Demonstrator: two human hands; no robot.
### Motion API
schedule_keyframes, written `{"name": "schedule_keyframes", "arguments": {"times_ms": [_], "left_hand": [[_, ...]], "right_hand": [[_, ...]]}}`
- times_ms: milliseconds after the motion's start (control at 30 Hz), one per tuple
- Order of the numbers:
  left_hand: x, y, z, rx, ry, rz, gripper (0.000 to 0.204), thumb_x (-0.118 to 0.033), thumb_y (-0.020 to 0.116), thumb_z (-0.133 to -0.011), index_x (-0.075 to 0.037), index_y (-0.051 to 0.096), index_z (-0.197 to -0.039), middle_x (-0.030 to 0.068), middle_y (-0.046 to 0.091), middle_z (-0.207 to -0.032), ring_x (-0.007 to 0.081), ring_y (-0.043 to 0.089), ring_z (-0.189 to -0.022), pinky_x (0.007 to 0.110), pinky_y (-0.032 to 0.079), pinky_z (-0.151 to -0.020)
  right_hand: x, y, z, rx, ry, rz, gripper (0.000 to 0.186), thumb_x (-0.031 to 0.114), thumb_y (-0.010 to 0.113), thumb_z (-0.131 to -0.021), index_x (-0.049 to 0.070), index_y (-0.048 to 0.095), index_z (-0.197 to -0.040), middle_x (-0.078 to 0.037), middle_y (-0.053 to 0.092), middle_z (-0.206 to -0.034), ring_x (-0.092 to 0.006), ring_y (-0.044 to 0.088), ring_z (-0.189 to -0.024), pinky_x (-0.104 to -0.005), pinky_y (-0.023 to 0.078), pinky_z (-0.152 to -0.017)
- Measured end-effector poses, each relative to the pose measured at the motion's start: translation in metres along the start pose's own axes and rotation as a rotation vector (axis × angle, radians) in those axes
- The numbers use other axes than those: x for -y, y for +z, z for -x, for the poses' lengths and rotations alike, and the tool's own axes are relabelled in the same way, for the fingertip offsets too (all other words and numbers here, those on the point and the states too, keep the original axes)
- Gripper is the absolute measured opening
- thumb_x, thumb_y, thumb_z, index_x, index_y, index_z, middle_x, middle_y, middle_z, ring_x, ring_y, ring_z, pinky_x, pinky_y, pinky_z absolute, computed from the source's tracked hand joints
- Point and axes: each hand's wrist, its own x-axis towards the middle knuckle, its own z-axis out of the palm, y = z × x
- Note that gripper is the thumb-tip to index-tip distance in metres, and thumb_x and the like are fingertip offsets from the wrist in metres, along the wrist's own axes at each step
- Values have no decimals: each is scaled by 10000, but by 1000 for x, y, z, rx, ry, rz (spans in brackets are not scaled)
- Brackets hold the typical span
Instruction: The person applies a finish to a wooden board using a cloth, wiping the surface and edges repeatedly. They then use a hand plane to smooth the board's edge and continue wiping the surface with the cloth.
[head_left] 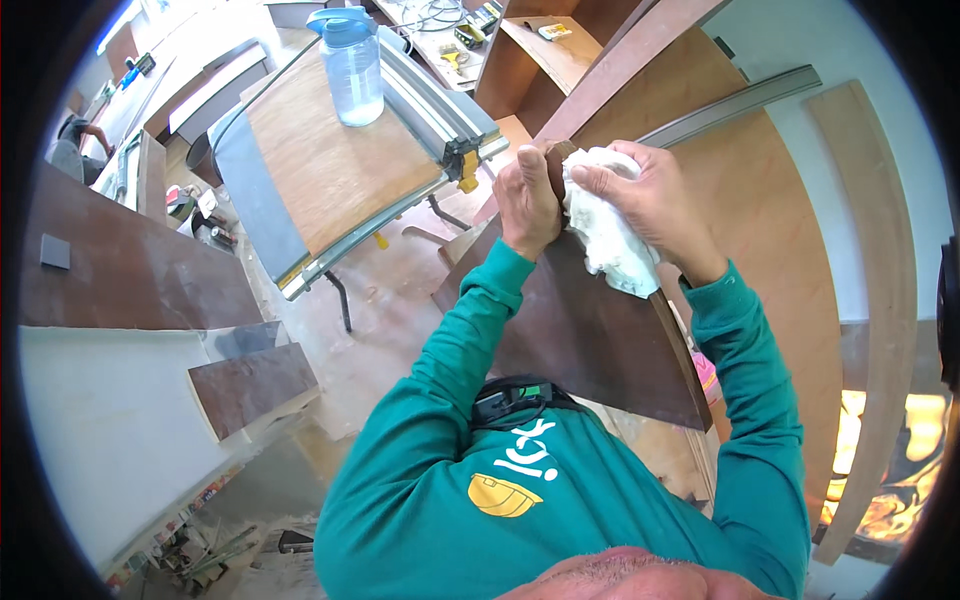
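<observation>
A dark brown wooden board (pixel 590 330) stands tilted in front of my body, its narrow edge running up toward the top. My left hand (pixel 530 205) grips the upper end of this board, thumb raised along it. My right hand (pixel 655 200) is closed on a crumpled white cloth (pixel 615 250), which lies against the board's edge just right of my left hand. The cloth hides part of that edge and some of my right fingers.
Ahead stands a worktable (pixel 280 160) bearing a water jug (pixel 350 80). Wooden shelving (pixel 540 50) is behind. Plywood panels (pixel 760 200) and strips (pixel 865 200) lean at the right. Dark boards (pixel 130 260) lie left. A person (pixel 85 135) is at far left.
</observation>
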Motion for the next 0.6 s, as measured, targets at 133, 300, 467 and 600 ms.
{"name": "schedule_keyframes", "arguments": {"times_ms": [133,300,467,600], "left_hand": [[3,6,2,-32,48,81,922,-728,180,-1106,-13,733,-926,70,694,-725,205,694,-705,371,512,-674],[1,3,1,-52,32,67,915,-714,186,-1114,-1,747,-995,108,719,-791,224,681,-717,354,507,-671],[-1,13,3,-89,9,117,892,-682,185,-1129,2,719,-923,75,691,-772,171,670,-753,353,506,-692],[-8,1,2,-67,26,86,876,-719,223,-1112,-5,720,-1009,10,641,-801,116,599,-755,313,485,-718]], "right_hand": [[-7,3,-30,54,176,-274,317,221,810,-938,-45,708,-1079,-93,772,-906,-159,746,-743,-313,591,-650],[-14,2,-12,91,258,-421,323,221,781,-959,-50,698,-1115,-114,773,-983,-160,751,-808,-326,615,-690],[-17,2,-26,114,243,-540,288,176,726,-967,-59,707,-1132,-113,772,-979,-163,750,-805,-324,622,-720],[-22,11,-27,106,255,-584,261,160,715,-963,-52,705,-1114,-98,765,-962,-165,751,-800,-327,620,-723]]}}
